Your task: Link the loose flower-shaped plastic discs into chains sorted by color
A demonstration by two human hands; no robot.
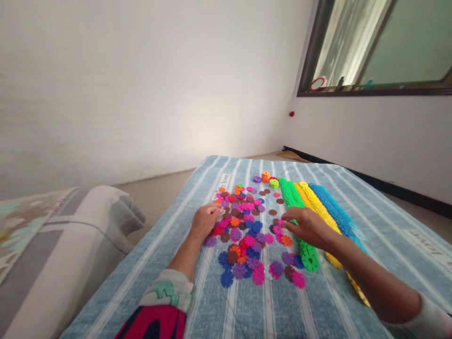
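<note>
Your right hand [308,227] lay palm down across the green row [292,194], with the fingers stretched almost flat and the tips on some pink discs [278,230] at the edge of the pile; it gripped nothing that could be seen. Your left hand [205,220] rested on the other side of the pile with the fingers curled down onto the discs, and I could not tell if it had one between them.

Under everything was the blue striped blanket [381,226]. On it, three long rows of plastic snowflake discs were already put together by colour: the green one, then the yellow row [314,200] touching it, then the blue row [334,207] on the outside. Between your hands the loose discs [243,230] were spread flat and mixed: pink, purple, dark blue, red, orange and brown, a big number of them. At the far end stood a short orange stack [265,176] and just beside it a short green stack [274,183]. I judge that much was sorted, but the mixed pile was not.
</note>
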